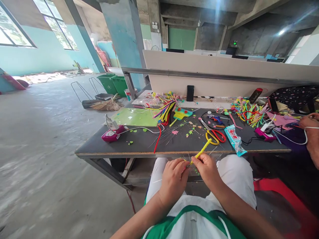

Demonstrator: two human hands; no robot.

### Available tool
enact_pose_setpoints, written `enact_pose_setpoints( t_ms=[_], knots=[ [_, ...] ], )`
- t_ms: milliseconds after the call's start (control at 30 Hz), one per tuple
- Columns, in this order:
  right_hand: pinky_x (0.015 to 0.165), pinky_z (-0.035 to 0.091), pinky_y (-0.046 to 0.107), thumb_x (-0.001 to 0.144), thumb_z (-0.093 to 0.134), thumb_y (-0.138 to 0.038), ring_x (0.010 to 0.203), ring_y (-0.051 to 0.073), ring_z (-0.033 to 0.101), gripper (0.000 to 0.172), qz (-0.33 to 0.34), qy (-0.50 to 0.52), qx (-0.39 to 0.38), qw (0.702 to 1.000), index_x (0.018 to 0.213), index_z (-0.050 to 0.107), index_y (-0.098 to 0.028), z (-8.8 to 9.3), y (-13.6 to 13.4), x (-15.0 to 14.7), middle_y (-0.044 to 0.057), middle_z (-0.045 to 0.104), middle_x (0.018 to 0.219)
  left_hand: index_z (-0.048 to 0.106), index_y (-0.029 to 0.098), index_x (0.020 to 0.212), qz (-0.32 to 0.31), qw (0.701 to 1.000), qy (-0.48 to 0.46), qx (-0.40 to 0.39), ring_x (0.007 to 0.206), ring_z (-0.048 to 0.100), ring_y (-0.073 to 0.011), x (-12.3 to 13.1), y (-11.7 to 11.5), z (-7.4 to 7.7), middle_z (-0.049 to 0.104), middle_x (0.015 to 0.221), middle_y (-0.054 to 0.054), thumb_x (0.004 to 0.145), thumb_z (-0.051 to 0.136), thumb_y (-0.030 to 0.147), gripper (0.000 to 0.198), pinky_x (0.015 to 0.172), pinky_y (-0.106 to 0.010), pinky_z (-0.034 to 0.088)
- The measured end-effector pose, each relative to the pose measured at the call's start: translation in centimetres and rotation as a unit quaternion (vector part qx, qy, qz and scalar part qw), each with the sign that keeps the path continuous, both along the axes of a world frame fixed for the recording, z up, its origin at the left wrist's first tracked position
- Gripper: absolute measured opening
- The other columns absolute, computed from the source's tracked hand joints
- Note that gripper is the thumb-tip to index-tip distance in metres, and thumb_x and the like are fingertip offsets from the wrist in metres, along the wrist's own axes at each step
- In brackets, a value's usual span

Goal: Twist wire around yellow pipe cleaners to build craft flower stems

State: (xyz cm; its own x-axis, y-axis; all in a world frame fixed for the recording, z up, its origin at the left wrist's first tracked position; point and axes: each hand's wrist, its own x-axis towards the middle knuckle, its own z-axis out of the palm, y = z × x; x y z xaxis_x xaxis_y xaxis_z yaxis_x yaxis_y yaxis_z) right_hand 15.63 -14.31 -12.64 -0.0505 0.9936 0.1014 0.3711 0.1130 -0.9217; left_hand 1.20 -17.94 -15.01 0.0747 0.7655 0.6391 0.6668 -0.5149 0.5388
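Observation:
My left hand and my right hand meet above my lap, just in front of the table edge. Both are closed on a thin yellow fuzzy stem, which looks like pipe cleaner wound along a stick. The right thumb and fingers pinch it low down, and the left fingers close round its lower end, partly hiding it. Its upper end slants up to the right and overlaps scissors with one yellow and one red handle. A blue-and-white snack wrapper lies right of the scissors.
A red pipe cleaner, a pink power strip and a green board lie on the dark table. Pipe cleaner bundles and a phone are farther back. At the right, another person's hand shows.

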Motion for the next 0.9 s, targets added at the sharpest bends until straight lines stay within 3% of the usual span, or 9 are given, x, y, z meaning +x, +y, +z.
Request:
enact_pose_setpoints(
  t_ms=[167,300,367,467,533,600,767,833,900],
  knots=[
    [0.043,0.035,0.022,0.079,0.054,-0.040,0.043,0.012,0.051,0.026,0.001,-0.013,0.013,1.000,0.064,0.057,-0.019,-0.3,-0.1,-0.1,-0.003,0.056,0.050,0.065,0.017,0.086,-0.004,1.000,0.004,-0.008,0.082,0.059,-0.0190,0.5,0.5,-0.2,0.068,0.087,-0.007,0.085,0.053,0.018,0.013,0.077,-0.034,0.043],
    [0.045,0.035,0.022,0.079,0.054,-0.034,0.045,0.012,0.051,0.022,0.019,-0.021,0.034,0.999,0.064,0.057,-0.019,-0.5,0.0,0.2,-0.004,0.053,0.046,0.063,0.016,0.072,-0.040,0.971,-0.153,-0.179,0.068,0.052,-0.0152,0.6,1.0,0.2,0.060,0.069,-0.003,0.082,0.054,0.021,0.015,0.065,-0.027,0.039],
    [0.045,0.035,0.021,0.078,0.055,-0.033,0.046,0.012,0.051,0.022,0.032,-0.013,0.029,0.999,0.062,0.056,-0.019,-0.4,0.0,0.2,-0.003,0.055,0.047,0.061,0.014,0.067,-0.107,0.899,-0.277,-0.323,0.057,0.045,-0.0113,0.4,1.2,0.3,0.051,0.059,0.000,0.080,0.057,0.028,0.019,0.056,-0.024,0.034],
    [0.043,0.035,0.021,0.077,0.055,-0.034,0.046,0.012,0.052,0.021,0.049,0.014,0.005,0.999,0.063,0.057,-0.019,-0.2,-0.1,0.4,-0.003,0.057,0.050,0.060,0.012,0.067,-0.225,0.735,-0.421,-0.482,0.053,0.039,-0.0078,0.0,1.6,0.4,0.048,0.060,0.000,0.073,0.066,0.038,0.027,0.052,-0.021,0.030],
    [0.041,0.034,0.021,0.076,0.056,-0.036,0.045,0.011,0.051,0.021,0.049,0.024,-0.011,0.998,0.064,0.058,-0.018,-0.1,-0.1,0.5,-0.003,0.057,0.051,0.060,0.011,0.068,-0.256,0.686,-0.453,-0.509,0.055,0.041,-0.0076,-0.2,1.7,0.2,0.050,0.064,-0.002,0.069,0.070,0.040,0.031,0.053,-0.021,0.031],
    [0.041,0.033,0.021,0.076,0.056,-0.037,0.043,0.011,0.050,0.024,0.039,0.022,-0.019,0.999,0.061,0.056,-0.018,0.0,-0.1,0.6,-0.003,0.056,0.048,0.062,0.011,0.072,-0.254,0.719,-0.437,-0.477,0.059,0.044,-0.0089,-0.3,1.6,0.1,0.053,0.066,-0.003,0.071,0.067,0.040,0.030,0.055,-0.021,0.034],
    [0.043,0.033,0.021,0.079,0.055,-0.037,0.045,0.012,0.050,0.030,0.013,0.012,-0.009,1.000,0.055,0.052,-0.019,-0.2,0.1,0.9,-0.003,0.053,0.044,0.063,0.016,0.084,-0.124,0.937,-0.193,-0.263,0.070,0.050,-0.0136,-0.2,0.9,-0.1,0.058,0.077,-0.003,0.074,0.059,0.018,0.011,0.065,-0.025,0.041],
    [0.044,0.033,0.022,0.078,0.055,-0.038,0.045,0.012,0.050,0.030,0.010,0.016,-0.011,1.000,0.055,0.051,-0.019,-0.3,0.1,0.7,-0.003,0.053,0.045,0.061,0.017,0.087,-0.088,0.976,-0.096,-0.174,0.073,0.051,-0.0144,0.0,0.6,-0.1,0.058,0.082,-0.004,0.076,0.055,0.012,0.013,0.067,-0.026,0.043],
    [0.043,0.033,0.022,0.078,0.056,-0.038,0.044,0.012,0.049,0.029,0.007,0.022,-0.016,1.000,0.057,0.052,-0.019,-0.2,0.0,0.4,-0.003,0.053,0.045,0.059,0.017,0.089,-0.076,0.990,-0.041,-0.114,0.075,0.053,-0.0148,0.2,0.4,-0.3,0.058,0.085,-0.005,0.081,0.050,0.011,0.014,0.069,-0.027,0.045]
  ],
)
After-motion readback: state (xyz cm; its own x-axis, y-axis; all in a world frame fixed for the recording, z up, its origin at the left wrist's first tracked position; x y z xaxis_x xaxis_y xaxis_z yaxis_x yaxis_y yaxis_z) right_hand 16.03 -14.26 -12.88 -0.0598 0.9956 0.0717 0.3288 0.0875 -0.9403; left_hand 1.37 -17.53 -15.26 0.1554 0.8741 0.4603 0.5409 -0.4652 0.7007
